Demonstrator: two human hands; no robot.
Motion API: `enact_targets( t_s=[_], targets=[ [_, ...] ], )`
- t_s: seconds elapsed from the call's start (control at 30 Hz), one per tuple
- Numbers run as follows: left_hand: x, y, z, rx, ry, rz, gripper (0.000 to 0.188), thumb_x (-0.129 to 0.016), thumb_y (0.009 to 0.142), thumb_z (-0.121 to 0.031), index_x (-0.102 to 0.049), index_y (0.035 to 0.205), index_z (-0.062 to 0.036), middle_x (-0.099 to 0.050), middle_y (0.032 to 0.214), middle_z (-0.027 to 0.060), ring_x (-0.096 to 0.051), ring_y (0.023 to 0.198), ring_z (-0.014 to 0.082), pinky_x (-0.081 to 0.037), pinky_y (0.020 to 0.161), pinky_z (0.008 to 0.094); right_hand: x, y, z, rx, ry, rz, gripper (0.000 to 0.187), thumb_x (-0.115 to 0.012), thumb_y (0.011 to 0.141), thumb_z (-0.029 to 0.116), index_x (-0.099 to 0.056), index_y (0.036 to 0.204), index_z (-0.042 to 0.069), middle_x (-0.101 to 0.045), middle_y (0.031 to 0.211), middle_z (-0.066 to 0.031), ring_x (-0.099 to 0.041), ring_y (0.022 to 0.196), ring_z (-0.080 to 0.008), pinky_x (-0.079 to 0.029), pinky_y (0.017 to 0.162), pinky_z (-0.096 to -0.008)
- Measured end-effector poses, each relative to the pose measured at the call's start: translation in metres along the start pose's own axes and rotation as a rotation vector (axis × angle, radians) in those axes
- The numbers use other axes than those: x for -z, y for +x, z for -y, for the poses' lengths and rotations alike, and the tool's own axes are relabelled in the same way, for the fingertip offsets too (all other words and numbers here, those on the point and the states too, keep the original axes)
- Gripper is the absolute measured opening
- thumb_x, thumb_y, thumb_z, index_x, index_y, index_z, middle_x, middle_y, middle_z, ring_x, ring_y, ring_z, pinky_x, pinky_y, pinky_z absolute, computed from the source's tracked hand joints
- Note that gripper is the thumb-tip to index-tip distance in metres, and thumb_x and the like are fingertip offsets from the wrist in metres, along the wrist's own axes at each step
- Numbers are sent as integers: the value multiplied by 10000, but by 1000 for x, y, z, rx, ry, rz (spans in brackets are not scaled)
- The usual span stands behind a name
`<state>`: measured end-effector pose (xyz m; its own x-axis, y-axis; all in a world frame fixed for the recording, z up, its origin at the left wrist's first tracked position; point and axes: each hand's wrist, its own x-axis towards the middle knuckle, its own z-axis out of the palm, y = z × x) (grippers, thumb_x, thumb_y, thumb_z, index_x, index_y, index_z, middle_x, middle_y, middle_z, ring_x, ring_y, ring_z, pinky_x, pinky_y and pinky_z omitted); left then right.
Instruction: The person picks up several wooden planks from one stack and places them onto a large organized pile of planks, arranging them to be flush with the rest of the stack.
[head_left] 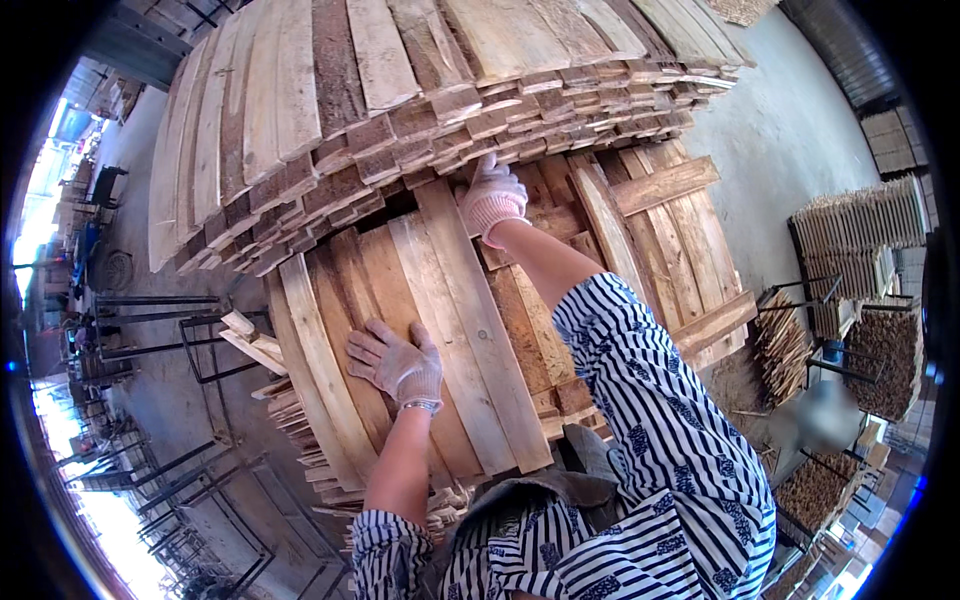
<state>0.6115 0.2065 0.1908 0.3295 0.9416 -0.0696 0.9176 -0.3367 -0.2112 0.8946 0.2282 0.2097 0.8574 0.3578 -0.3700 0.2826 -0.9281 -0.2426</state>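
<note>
Side-by-side rough wooden boards [465,330] lie on a lower pile in front of me. My left hand [397,365], in a pale knitted glove, rests flat on these boards with its fingers spread. Farther off, my right hand [493,195], in a pinkish-white glove, reaches to the far end of a long pale board, just beneath the front edge of a tall stack of planks [420,130]. One of its fingers stretches up toward the plank ends; the others are bent and partly hidden. I see nothing held in either hand.
Crosswise battens [668,186] lie over the pile's right part. Loose wood pieces [255,342] stick out at its left. Black metal frames [215,345] stand left on the concrete floor [765,140]. More stacked slats [865,235] stand at the right, near a blurred grey object [818,415].
</note>
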Motion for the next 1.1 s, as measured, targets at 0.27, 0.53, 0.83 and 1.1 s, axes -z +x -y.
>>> enact_targets(
  t_s=[0.27, 0.53, 0.83, 1.1],
  targets=[
    [-7, 1, 2, 26, -13, 29, 847, -356, 1005, -620, -302, 1575, 4, -243, 1624, 369, -230, 1512, 529, -159, 1195, 676, -6, 27, 16, 53, -190, 24, 413, -624, 999, 217, -612, 1404, 138, -686, 1349, -120, -651, 1266, -291, -504, 971, -469],
    [5, -1, 0, -22, -106, 15, 848, -389, 996, -611, -327, 1571, 10, -273, 1612, 370, -224, 1508, 538, -145, 1190, 691, -3, 4, 10, -106, -216, -94, 580, -600, 1019, 224, -370, 1549, 179, -597, 1448, -129, -571, 1346, -300, -462, 1051, -464],
    [2, -3, 13, -36, -134, 61, 865, -400, 986, -613, -324, 1562, 28, -247, 1609, 393, -193, 1512, 559, -112, 1189, 707, -14, -15, 25, -271, 123, -97, 848, -775, 866, 468, -360, 1536, 156, -531, 1532, -107, -478, 1432, -298, -398, 1131, -454],
    [9, -1, 12, -65, -143, 99, 849, -430, 984, -595, -309, 1576, 1, -239, 1615, 392, -174, 1522, 558, -98, 1199, 703, -57, 89, 4, -152, -261, 20, 568, -739, 915, 278, -588, 1441, 128, -622, 1394, -99, -634, 1265, -273, -542, 935, -461]
  ],
)
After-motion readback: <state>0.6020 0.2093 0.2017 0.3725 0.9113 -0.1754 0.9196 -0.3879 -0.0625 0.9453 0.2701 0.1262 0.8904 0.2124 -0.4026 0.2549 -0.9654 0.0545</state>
